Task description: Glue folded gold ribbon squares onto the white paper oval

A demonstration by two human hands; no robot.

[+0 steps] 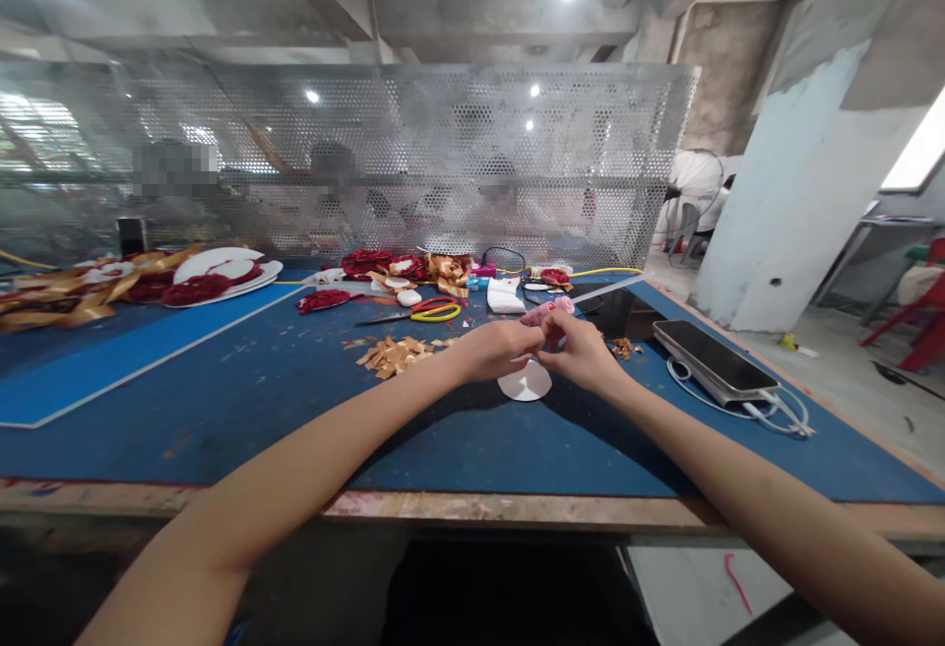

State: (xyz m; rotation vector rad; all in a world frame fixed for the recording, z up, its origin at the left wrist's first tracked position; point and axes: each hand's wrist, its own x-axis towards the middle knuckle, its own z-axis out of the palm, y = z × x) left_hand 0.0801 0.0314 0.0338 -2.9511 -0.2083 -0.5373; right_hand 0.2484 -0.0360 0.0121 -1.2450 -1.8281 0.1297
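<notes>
Above the blue tabletop, my left hand (pixel 503 346) and my right hand (pixel 580 349) meet, fingers bent and pinched together. Whatever lies between the fingertips is too small or hidden to make out. Just below them shows a white round disc (pixel 525 383); I cannot tell whether the fingers touch it. Right behind my hands is a pink glue gun (pixel 547 310), partly covered by them, with a translucent glue stick (pixel 611 287) sticking out to the right. Gold ribbon scraps (pixel 397 357) are piled left of my left hand.
Yellow-and-orange-handled scissors (pixel 435 310) lie beyond the scraps. Right, a phone (pixel 715 355) rests on a device with a white cable (pixel 775 414). Red and gold pieces (pixel 413 265) and white heart-like shapes (pixel 258 277) sit farther back. A perforated metal screen (pixel 443 154) stands behind.
</notes>
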